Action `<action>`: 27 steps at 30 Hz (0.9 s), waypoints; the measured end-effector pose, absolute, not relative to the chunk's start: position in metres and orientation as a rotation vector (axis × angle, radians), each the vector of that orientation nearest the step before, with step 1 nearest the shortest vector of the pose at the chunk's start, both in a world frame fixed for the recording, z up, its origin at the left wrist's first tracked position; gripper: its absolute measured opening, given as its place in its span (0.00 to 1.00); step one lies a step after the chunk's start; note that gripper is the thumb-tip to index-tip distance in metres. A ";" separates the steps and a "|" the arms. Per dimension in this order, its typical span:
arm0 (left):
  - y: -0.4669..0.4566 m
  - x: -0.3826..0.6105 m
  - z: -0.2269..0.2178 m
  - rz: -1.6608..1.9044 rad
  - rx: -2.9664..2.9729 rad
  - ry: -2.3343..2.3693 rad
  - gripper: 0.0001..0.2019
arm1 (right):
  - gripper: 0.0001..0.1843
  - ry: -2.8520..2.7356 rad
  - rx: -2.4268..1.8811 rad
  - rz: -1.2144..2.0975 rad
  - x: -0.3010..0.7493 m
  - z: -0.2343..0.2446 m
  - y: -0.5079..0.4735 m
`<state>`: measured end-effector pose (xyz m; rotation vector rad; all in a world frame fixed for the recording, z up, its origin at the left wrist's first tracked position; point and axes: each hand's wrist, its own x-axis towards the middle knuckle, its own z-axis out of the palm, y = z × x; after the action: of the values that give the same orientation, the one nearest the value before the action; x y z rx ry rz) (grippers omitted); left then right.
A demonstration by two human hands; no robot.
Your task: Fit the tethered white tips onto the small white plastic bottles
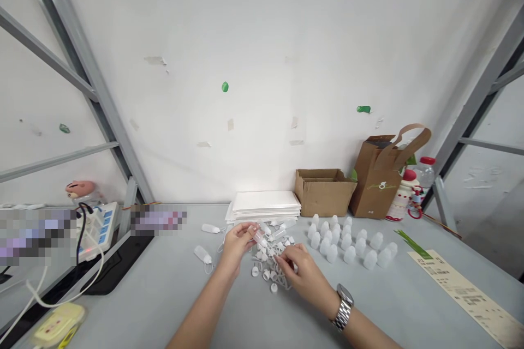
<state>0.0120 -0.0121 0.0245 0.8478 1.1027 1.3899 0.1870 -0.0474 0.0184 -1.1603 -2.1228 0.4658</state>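
Observation:
My left hand (237, 244) pinches a small clear plastic tube (260, 238) with a white end, held above the pile. Over the right side of a heap of white corded caps (273, 274), my right hand (302, 268) has its thumb and fingers closed together; what they hold is too small to make out. Several clear tubes with white ends and cord loops lie around, among them one tube (202, 254) to the left and another tube (210, 228) farther back. Several frosted, dome-topped plastic covers (332, 253) stand to the right of my hands.
A stack of white sheets (266, 200) and an open cardboard box (326, 199) stand against the wall, beside a brown paper bag (371, 185). On the right lies a printed paper strip (466, 294). A power strip (98, 232) with cables and a yellow case (59, 325) occupy the left.

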 end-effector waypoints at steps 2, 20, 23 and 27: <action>-0.012 0.011 0.026 1.399 0.845 1.025 0.16 | 0.16 -2.020 -1.179 0.524 0.188 0.019 -0.047; -0.026 0.030 0.031 1.200 1.143 0.825 0.10 | 0.25 -1.608 -1.131 1.197 0.186 0.007 -0.031; -0.023 0.032 0.029 1.219 1.148 0.930 0.12 | 0.23 -1.583 -1.171 1.125 0.187 0.006 -0.032; -0.024 0.033 0.028 1.242 1.169 1.000 0.12 | 0.20 -1.562 -1.180 1.054 0.187 0.008 -0.033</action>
<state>0.0326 -0.0244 0.0283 1.1692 0.9999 1.2419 0.1870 -0.0333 0.0085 -1.1803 -1.5615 1.0543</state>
